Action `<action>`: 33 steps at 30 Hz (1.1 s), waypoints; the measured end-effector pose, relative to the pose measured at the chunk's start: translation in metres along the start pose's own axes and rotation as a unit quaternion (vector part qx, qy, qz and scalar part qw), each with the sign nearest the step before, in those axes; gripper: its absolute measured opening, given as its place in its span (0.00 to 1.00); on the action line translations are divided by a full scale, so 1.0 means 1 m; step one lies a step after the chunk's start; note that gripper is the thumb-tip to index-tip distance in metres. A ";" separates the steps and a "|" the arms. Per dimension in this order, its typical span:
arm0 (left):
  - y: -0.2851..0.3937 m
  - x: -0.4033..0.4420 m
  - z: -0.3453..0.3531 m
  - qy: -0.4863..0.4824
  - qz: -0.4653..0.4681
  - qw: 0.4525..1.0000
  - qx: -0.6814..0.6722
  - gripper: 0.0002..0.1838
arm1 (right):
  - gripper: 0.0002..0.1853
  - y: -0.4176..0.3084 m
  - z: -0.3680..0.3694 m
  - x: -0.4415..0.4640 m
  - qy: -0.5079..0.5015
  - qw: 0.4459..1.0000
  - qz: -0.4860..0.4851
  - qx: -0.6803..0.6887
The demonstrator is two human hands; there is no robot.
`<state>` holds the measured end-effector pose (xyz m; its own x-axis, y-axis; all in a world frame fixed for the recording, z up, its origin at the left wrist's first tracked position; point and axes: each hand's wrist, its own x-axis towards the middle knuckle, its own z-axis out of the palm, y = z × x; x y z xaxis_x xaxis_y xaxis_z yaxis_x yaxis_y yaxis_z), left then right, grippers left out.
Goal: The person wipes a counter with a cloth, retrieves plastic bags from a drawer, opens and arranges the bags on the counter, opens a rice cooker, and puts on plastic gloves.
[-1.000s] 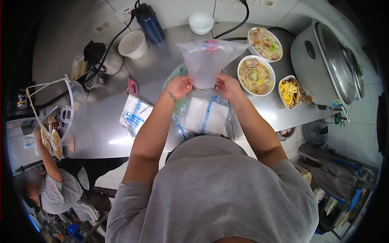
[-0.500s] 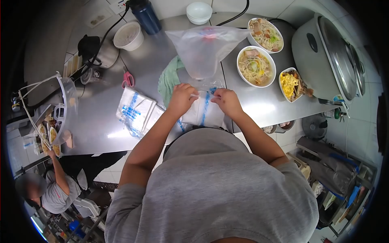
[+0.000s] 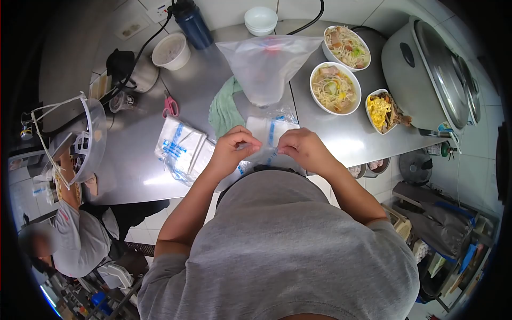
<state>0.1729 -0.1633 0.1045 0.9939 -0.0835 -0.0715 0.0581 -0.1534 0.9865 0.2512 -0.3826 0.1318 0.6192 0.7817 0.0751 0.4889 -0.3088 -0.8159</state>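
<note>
My left hand and my right hand face each other over a stack of folded plastic bags with blue print at the counter's front edge. Both have thumb and fingers pinched together, seemingly on the thin clear plastic between them; the exact grip is too small to tell. Behind them a translucent bag stands spread open, with something reddish dimly visible through it. A green cloth lies left of that bag. Farther left is a second pile of blue-printed bags.
Two noodle bowls, a smaller bowl of egg and a big lidded cooker are right. Pink scissors, a tub, a blue bottle and stacked white bowls stand behind. Another person works far left.
My hands have left the translucent bag, which stays standing, and moved down toward me over the folded stack. The other person's arm has shifted at the far left.
</note>
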 end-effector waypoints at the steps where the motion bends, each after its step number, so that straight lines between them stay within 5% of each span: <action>1: 0.009 -0.003 0.002 0.004 -0.001 0.999 -0.054 0.07 | 0.05 -0.007 -0.002 -0.003 -0.006 1.000 -0.016 0.000; 4: 0.037 -0.009 0.008 0.012 -0.002 0.984 -0.178 0.06 | 0.04 -0.042 -0.014 -0.005 0.018 0.990 0.086 0.113; 9: 0.085 -0.009 0.010 0.068 -0.004 0.983 -0.172 0.06 | 0.04 -0.074 -0.043 -0.004 0.055 0.985 0.059 0.153; 15: 0.098 0.002 -0.001 0.075 0.131 0.971 -0.186 0.13 | 0.04 -0.078 -0.055 0.003 0.132 0.978 0.011 0.158; 18: 0.123 0.002 0.004 0.061 0.056 0.981 -0.173 0.18 | 0.04 -0.074 -0.053 0.005 0.138 0.979 0.003 0.150; 27: 0.117 0.002 -0.003 0.013 0.046 0.995 -0.090 0.22 | 0.04 -0.075 -0.056 0.006 0.129 0.985 0.000 0.118; 30: 0.106 0.009 -0.009 -0.040 0.120 0.990 0.054 0.18 | 0.04 -0.077 -0.060 0.008 0.106 0.987 0.009 0.120; 33: 0.110 0.009 -0.009 0.003 0.080 0.985 -0.151 0.12 | 0.03 -0.072 -0.060 0.010 0.102 0.989 -0.022 0.103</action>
<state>0.1888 -0.1724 0.2131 0.9930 -0.0768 0.0893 -0.0759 0.1624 0.9838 0.2594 -0.3852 0.2258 0.7213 0.6596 0.2111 0.3967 -0.1436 -0.9067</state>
